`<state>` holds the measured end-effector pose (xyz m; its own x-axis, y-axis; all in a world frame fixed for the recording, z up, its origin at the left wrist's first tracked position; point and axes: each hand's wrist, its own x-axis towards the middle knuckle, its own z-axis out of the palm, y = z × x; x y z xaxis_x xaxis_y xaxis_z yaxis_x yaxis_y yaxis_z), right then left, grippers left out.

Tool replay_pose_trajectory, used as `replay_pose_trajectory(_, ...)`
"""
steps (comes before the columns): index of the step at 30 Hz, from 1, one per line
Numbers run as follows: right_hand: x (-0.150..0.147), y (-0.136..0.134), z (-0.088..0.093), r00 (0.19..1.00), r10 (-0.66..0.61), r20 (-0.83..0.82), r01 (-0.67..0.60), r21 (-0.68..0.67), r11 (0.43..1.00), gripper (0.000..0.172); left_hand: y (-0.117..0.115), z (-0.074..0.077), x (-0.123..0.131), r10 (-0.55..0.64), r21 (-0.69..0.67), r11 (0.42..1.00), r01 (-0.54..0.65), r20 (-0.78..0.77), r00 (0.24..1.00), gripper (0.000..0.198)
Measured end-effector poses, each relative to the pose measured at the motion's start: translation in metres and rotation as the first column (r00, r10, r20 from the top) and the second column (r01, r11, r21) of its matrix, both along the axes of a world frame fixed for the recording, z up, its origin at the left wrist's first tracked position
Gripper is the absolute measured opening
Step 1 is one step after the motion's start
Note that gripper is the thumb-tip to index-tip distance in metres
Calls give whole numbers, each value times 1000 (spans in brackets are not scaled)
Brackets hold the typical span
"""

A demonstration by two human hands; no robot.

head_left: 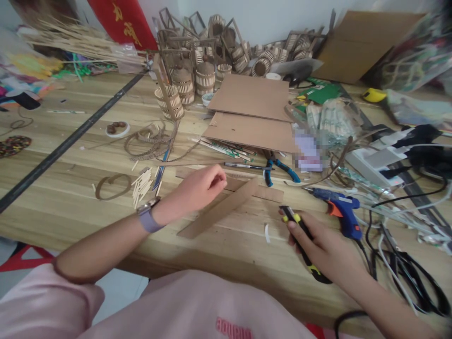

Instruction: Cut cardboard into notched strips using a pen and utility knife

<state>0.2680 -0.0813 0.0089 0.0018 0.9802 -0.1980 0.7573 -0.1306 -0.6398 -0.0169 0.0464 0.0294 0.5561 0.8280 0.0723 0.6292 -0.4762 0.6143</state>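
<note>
My right hand point(316, 238) grips a black and yellow utility knife point(306, 254), its tip pointing up and left above the table. My left hand point(201, 186), with a watch on its wrist, is closed with fingers curled in, and nothing shows in it. Just beside and below it lies a slanted cardboard strip point(221, 209). That strip crosses another flat cardboard strip point(271, 193) with a ruler-like edge behind. A pen point(249, 166) and blue-handled pliers point(278, 172) lie beyond the hands. A small white paper scrap point(267, 233) rests between them.
A blue glue gun point(341, 209) with cords lies right, near black scissors point(416, 273) and a power strip point(376, 165). Cardboard sheets point(250, 96) are stacked behind. Small slatted baskets point(205, 77) crowd the back. Short wooden sticks point(142, 186) and a curled strip point(109, 188) lie left.
</note>
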Motion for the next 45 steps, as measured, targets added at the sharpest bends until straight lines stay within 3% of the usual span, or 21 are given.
replay_pose_trajectory(2,-15,5,2,998,64,-13,-64,-13,998,33,-10,-14,3,-49,68,996,59,-137,989,23)
replay_pose_trajectory(5,-29,12,0,991,136,-16,-136,-19,991,32,-26,-25,15,-118,33,990,140,-372,921,41)
replay_pose_trajectory(8,-35,16,-3,985,164,-55,-167,-59,984,30,-33,-27,30,-152,-8,986,169,-477,866,38)
replay_pose_trajectory(12,-39,16,-3,980,86,-179,-120,-188,975,35,-23,-27,36,-147,-73,989,130,-354,924,20)
replay_pose_trajectory(14,-41,17,-1,970,6,-243,-68,-247,967,39,-13,-26,32,-106,-243,968,63,-164,981,20)
replay_pose_trajectory(16,-44,19,2,962,-55,-266,-19,-269,963,49,-7,-25,28,-3,-504,861,61,114,993,27)
replay_pose_trajectory(18,-47,21,4,974,-53,-221,3,-222,975,58,-6,-23,26,175,-681,716,153,387,905,29)
replay_pose_trajectory(21,-52,25,7,999,23,-43,-26,-86,996,56,-17,-25,25,411,-745,596,301,605,682,30)
replay_pose_trajectory(23,-55,26,5,990,83,117,-77,-52,996,46,-27,-30,23,492,-769,537,348,620,611,37)
replay_pose_trajectory(25,-58,25,1,946,164,278,-148,-77,986,33,-36,-36,15,511,-804,475,357,582,633,43)
replay_pose_trajectory(28,-60,22,-6,864,277,421,-247,-125,961,20,-43,-46,-8,441,-874,425,235,426,790,46)
replay_pose_trajectory(30,-60,20,-10,831,317,457,-288,-135,948,17,-44,-48,-28,354,-892,447,73,251,901,47)
replay_pose_trajectory(33,-57,21,-10,804,381,456,-352,-150,924,18,-41,-42,-52,85,-867,498,-13,34,996,58)
replay_pose_trajectory(34,-56,23,-9,799,399,449,-371,-155,916,18,-39,-38,-57,52,-834,551,-30,-2,999,57)
replay_pose_trajectory(36,-56,29,-5,794,418,441,-388,-162,908,19,-34,-30,-60,57,-691,718,-78,-54,997,51)
replay_pose_trajectory(38,-59,37,-1,789,417,451,-382,-172,908,23,-26,-24,-55,108,-404,905,-133,-85,991,42)
replay_pose_trajectory(39,-62,41,1,781,420,463,-379,-184,907,25,-22,-23,-50,136,-227,962,-152,-82,987,37)
replay_pose_trajectory(40,-67,45,3,766,427,480,-379,-199,904,25,-17,-24,-44,152,-62,986,-155,-59,987,31)
replay_pose_trajectory(42,-78,53,6,716,457,528,-391,-238,889,24,-5,-29,-29,112,209,973,-102,-33,993,24)
replay_pose_trajectory(45,-96,61,6,640,503,581,-416,-289,862,23,13,-46,-4,38,396,918,13,-120,992,28)
